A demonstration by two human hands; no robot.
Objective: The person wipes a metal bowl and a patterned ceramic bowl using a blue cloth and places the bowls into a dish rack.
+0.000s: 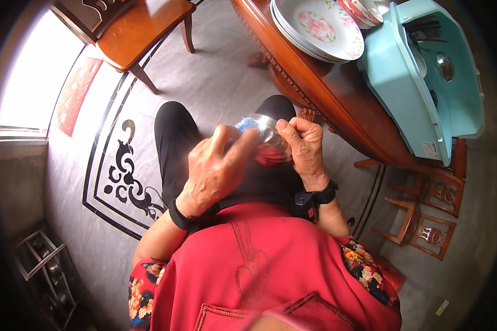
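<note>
Above my lap, my right hand grips the rim of a shiny metal bowl, thumb on top and fingers curled. My left hand is at the bowl's other side, its fingers blurred and resting by a light blue cloth that lies at the bowl's rim. Whether the left fingers pinch the cloth cannot be made out. The bowl's lower side reflects red. Both wrists wear black bands.
A round wooden table at the upper right bears stacked floral plates, red patterned bowls and a turquoise plastic bin with utensils. A wooden chair stands upper left, a metal rack lower left, more chairs at right.
</note>
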